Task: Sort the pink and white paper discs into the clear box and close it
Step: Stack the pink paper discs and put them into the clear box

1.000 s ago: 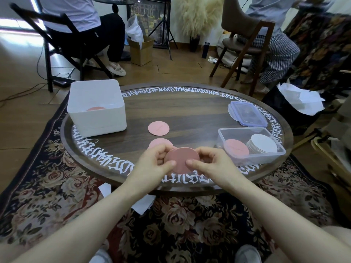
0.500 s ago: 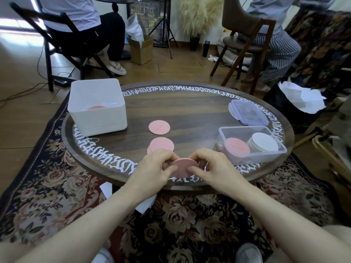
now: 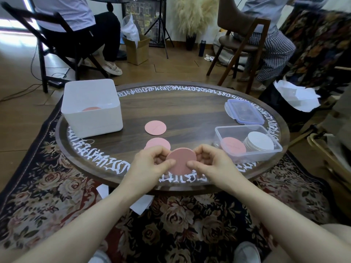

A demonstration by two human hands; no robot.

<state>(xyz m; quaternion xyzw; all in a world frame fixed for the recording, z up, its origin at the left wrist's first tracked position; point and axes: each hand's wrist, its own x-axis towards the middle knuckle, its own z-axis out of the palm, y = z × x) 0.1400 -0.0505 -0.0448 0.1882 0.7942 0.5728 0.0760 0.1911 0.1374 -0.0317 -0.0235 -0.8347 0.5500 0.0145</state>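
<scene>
A stack of pink discs [image 3: 181, 160] is held tilted toward me above the table's near edge. My left hand [image 3: 150, 165] pinches its left side and my right hand [image 3: 210, 164] pinches its right side. The clear box [image 3: 266, 157] stands open at the right, with a pink stack [image 3: 233, 145] on its left side and a white stack [image 3: 259, 141] on its right. Its clear lid [image 3: 244, 113] with a blue rim lies behind it. Two loose pink discs lie on the table, one [image 3: 155, 127] in the middle and one [image 3: 158, 144] just behind my left hand.
A white tub [image 3: 91, 122] with a pink disc [image 3: 91, 109] inside stands at the table's left. The round wooden table [image 3: 180, 107] sits on a floral rug. Two seated people on chairs are behind it. White paper lies on the floor under the near rim.
The pink stack dipped flat toward the table edge half a second ago and is now lifted and tilted up again between both hands.
</scene>
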